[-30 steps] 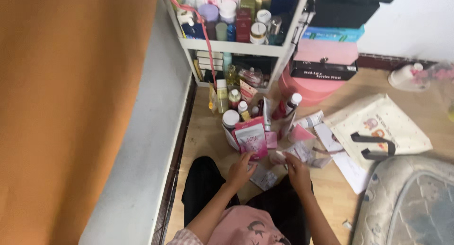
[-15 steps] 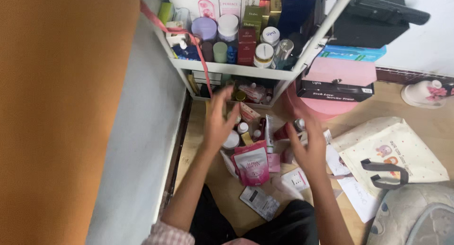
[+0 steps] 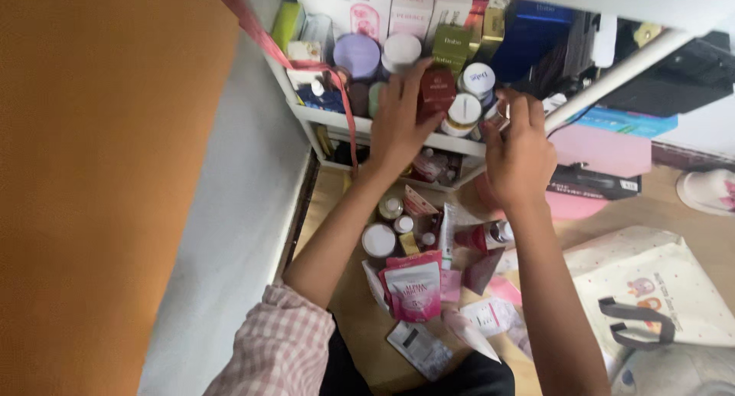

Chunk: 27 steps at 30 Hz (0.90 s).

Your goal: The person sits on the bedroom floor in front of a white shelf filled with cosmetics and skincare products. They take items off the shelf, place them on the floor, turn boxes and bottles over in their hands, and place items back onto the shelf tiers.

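Observation:
My left hand (image 3: 398,124) reaches up to the white shelf (image 3: 459,145), and its fingers wrap the left side of a dark red box (image 3: 438,92) standing among jars. To the right, my right hand (image 3: 522,153) is curled around a small clear bottle (image 3: 494,117) at the shelf's front edge. White-lidded jars (image 3: 464,110) stand between the two hands. A lilac-lidded jar (image 3: 357,55) and a white-lidded jar (image 3: 401,53) sit just left of my left hand. What lies under my palms is hidden.
On the wooden floor below lie a pink pouch (image 3: 414,287), small bottles (image 3: 379,240), tubes and sachets. A cream tote bag (image 3: 658,289) lies at the right, with pink boxes (image 3: 601,149) beside the shelf. An orange curtain (image 3: 99,174) and a grey wall fill the left.
Both hands rose from the pile of items on the floor up to the shelf. My view came closer to the shelf. The left hand closed on the dark red box.

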{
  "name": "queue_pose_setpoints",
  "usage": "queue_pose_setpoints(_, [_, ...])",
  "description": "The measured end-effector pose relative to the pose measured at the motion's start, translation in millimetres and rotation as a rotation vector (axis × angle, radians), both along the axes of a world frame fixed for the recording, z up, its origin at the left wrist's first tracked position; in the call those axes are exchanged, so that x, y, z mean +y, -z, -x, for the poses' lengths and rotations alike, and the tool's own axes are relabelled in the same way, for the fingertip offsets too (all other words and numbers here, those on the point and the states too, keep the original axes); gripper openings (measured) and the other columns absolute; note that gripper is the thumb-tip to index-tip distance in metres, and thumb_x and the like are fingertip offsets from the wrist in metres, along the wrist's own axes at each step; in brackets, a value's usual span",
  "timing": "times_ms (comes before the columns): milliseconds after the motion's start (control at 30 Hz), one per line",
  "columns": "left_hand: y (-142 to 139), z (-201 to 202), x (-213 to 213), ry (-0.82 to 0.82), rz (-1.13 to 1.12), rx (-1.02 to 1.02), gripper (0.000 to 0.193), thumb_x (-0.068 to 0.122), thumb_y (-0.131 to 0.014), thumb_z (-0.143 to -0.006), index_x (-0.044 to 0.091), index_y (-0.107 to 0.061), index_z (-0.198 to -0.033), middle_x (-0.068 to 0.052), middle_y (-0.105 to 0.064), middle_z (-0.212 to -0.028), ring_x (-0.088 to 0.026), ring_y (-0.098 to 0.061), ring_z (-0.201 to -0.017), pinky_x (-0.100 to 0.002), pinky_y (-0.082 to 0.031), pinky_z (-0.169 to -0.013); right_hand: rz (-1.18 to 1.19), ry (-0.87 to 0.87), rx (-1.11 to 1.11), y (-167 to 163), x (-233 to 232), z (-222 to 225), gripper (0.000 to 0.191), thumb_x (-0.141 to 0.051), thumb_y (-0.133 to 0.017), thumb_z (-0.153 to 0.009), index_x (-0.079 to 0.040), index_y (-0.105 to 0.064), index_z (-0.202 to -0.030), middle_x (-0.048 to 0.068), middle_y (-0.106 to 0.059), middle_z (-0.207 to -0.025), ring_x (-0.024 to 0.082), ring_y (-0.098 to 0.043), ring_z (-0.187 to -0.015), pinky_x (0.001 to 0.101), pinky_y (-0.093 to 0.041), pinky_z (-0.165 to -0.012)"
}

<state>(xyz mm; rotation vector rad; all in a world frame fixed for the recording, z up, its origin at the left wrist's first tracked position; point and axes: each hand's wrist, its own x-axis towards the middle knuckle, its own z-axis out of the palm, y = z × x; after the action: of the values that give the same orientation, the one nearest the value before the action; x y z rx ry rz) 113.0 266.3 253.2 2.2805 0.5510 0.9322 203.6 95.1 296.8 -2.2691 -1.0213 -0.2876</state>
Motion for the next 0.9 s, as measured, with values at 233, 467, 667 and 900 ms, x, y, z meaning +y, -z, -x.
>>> queue_pose_setpoints(233, [-5, -5, 24, 0.054, -0.08, -0.057, 0.063, 0.021, -0.09, -0.076, 0.015, -0.055, -0.128, -0.008, -0.061, -0.126, -0.038, -0.059, -0.114, -0.047, -0.051, -0.093, -0.167, -0.093, -0.122, -23, -16, 5, 0.04, -0.007, -0.078, -0.104, -0.01, -0.059, -0.139, 0.015, -0.061, -0.131, 0.032, -0.069, -0.101, 0.0445, -0.054, -0.083])
queue_pose_setpoints(467, [-51, 21, 19, 0.081, -0.169, -0.271, 0.063, 0.022, -0.092, -0.084, 0.014, -0.056, -0.135, -0.009, -0.059, -0.136, -0.037, -0.058, -0.128, -0.043, -0.049, -0.108, -0.265, -0.21, -0.094, -68, -47, 54, 0.037, -0.002, -0.076, -0.107, -0.003, -0.055, -0.137, 0.016, -0.059, -0.135, 0.03, -0.064, -0.106, 0.0352, -0.058, -0.088])
queue_pose_setpoints(667, [-53, 141, -33, 0.017, 0.155, -0.294, 0.059, 0.012, -0.088, -0.091, 0.011, -0.056, -0.14, -0.01, -0.059, -0.139, -0.029, -0.066, -0.129, -0.036, -0.058, -0.107, -0.094, -0.365, 0.294, -22, -68, 128, 0.045, -0.004, -0.073, -0.098, -0.005, -0.053, -0.138, 0.015, -0.061, -0.132, 0.025, -0.067, -0.085, 0.0348, -0.055, -0.072])
queue_pose_setpoints(900, [44, 262, -68, -0.32, 0.216, -0.059, 0.054, 0.007, -0.087, -0.08, 0.006, -0.06, -0.127, -0.015, -0.062, -0.118, -0.033, -0.066, -0.112, -0.041, -0.055, -0.093, 0.15, -0.506, 0.374, 119, -34, 203, 0.035, -0.017, -0.07, -0.091, -0.011, -0.058, -0.123, 0.016, -0.062, -0.124, 0.044, -0.068, -0.092, 0.0526, -0.054, -0.072])
